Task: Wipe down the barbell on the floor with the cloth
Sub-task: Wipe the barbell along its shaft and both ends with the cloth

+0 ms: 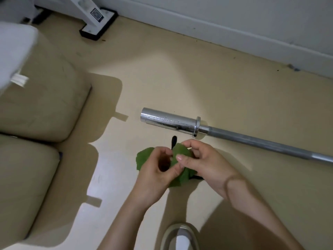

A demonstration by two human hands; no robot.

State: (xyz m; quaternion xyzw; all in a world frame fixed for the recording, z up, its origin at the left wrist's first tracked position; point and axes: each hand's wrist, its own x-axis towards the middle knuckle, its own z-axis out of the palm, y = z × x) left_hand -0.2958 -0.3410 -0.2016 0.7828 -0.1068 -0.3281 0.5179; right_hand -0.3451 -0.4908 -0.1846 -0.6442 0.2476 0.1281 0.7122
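A chrome barbell lies on the beige floor, its thick sleeve end at the centre and its thin shaft running off to the right edge. Below the sleeve, both my hands hold a green cloth with a small black loop sticking up from it. My left hand grips the cloth's left part with curled fingers. My right hand pinches its right part between thumb and fingers. The cloth is bunched between the hands, a short way in front of the barbell and not touching it.
Two beige cushions fill the left side. A white stand with a black base stands at the back by the white skirting board. My shoe shows at the bottom edge.
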